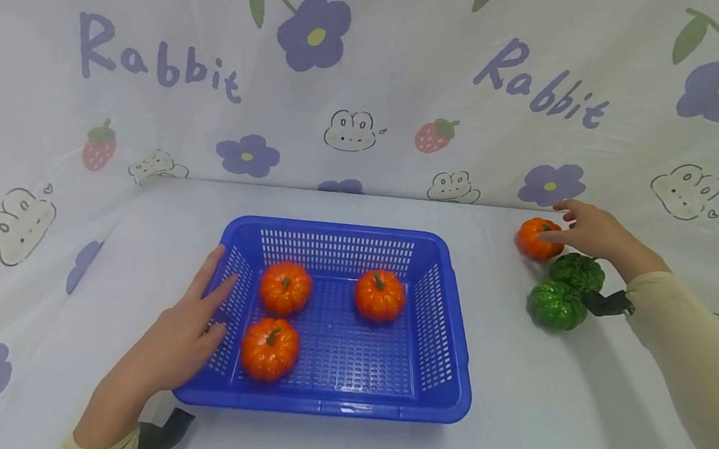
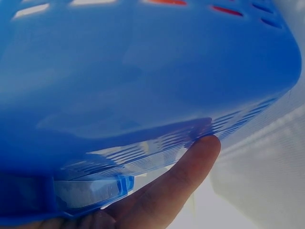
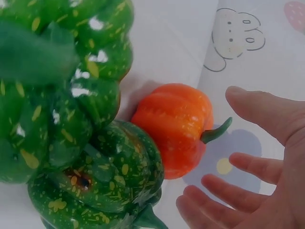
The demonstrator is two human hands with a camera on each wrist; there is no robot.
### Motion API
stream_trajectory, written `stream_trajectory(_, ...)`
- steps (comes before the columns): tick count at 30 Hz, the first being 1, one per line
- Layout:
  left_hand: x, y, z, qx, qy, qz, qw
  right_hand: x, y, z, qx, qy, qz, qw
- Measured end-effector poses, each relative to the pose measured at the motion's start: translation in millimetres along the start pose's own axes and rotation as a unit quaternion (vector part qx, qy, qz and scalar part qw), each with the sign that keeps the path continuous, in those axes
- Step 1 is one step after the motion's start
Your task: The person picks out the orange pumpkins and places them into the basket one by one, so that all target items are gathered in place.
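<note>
A blue plastic basket stands on the white surface with three orange toy pumpkins inside, including one orange pumpkin toward its right. My left hand rests on the basket's left rim, fingers mostly straight; in the left wrist view a finger touches the slotted wall. My right hand is spread over another orange pumpkin on the surface. The right wrist view shows a gap between the fingers and that pumpkin's green stem. Two dark green pumpkins, a nearer one and a farther one, sit beside it.
Behind the surface hangs a white cloth printed with flowers, rabbits and strawberries. It meets the surface just beyond the right-hand orange pumpkin. The basket's right wall lies between its contents and the green pumpkins.
</note>
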State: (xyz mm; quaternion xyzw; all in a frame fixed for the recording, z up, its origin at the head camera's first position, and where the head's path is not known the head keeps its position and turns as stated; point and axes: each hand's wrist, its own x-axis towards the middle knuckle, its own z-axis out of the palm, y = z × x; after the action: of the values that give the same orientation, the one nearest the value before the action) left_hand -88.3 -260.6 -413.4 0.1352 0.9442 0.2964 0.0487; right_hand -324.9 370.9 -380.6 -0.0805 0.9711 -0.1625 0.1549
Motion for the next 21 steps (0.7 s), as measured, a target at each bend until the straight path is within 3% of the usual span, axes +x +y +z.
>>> stream_trajectory(21,0.1,0.2,1.5,0.002,0.003,-0.004,1.0,9,18,9,0.014,-0.009,0.005,1.0)
